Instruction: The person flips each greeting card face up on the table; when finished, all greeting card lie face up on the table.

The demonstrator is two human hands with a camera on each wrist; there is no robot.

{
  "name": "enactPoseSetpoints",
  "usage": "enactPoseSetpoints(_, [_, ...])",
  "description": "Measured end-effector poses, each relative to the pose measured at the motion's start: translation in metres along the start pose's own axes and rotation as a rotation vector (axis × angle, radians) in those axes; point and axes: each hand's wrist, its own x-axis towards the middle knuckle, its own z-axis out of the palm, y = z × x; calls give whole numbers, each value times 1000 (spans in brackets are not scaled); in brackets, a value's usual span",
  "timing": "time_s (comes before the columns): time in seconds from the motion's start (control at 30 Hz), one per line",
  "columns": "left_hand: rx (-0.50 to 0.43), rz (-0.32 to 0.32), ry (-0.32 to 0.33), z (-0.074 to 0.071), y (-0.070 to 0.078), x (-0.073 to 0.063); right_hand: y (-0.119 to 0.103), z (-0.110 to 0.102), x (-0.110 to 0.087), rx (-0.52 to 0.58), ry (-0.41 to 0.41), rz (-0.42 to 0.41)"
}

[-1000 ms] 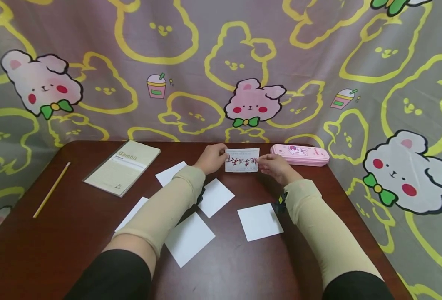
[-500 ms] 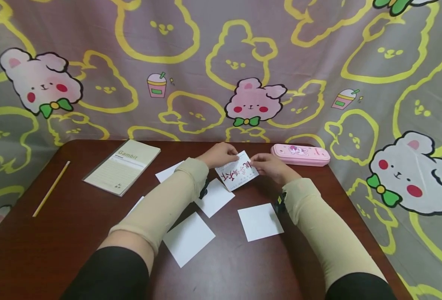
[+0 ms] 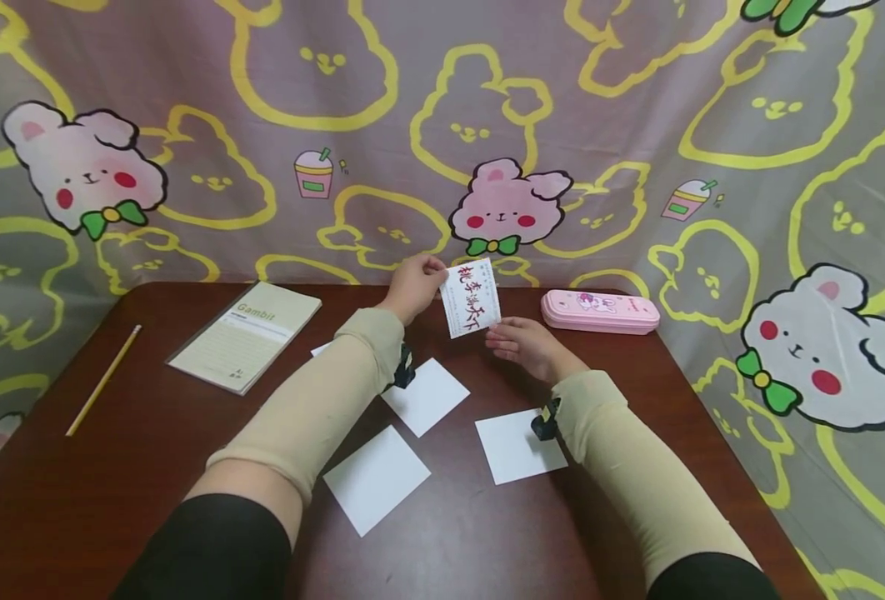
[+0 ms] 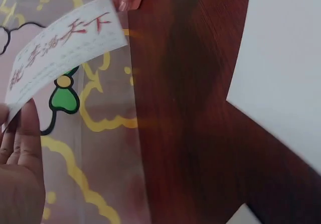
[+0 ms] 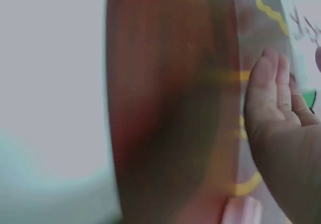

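A white card with red brush-style characters and small print is raised above the back of the table. My left hand pinches it near its upper left corner; the left wrist view shows the card bowed, with fingers behind its edge. At the lower right corner my right hand holds it between thumb and fingertips. In the right wrist view, the right hand has long, nearly straight fingers beside the card's edge, and part of the thumb is cut off by the frame.
Blank white square cards lie on the brown table, one of them below my right wrist. A pink pencil case is at back right, a notebook at back left, a pencil farther left. A patterned curtain hangs behind.
The card was upside down and level a second ago, then tilted low between both hands. Now it is turned so its characters run downward, and the left hand is higher.
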Motion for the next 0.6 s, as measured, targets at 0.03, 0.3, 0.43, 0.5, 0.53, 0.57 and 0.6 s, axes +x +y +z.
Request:
enactPoseSetpoints(0.03, [-78, -22, 22, 0, -2, 0, 2, 2, 1, 53, 0, 8])
enactPoseSetpoints(0.3, [-81, -82, -6, 0, -16, -5, 3, 7, 3, 161, 118, -83])
enactPoseSetpoints(0.43, [93, -57, -84, 3, -25, -9, 3, 0, 3, -3, 102, -71])
enactPoseSetpoints(0.5, [164, -52, -110, 7, -30, -11, 3, -4, 4, -78, 113, -50])
enactPoseSetpoints(0.53, [192, -59, -124, 10, -32, -12, 3, -6, 4, -108, 126, -41])
enactPoseSetpoints(0.57, [214, -71, -144, 13, -34, -14, 4, -8, 5, -134, 148, -30])
enactPoseSetpoints(0.6, [228, -87, -164, 17, -35, -16, 4, -10, 5, -161, 173, -19])
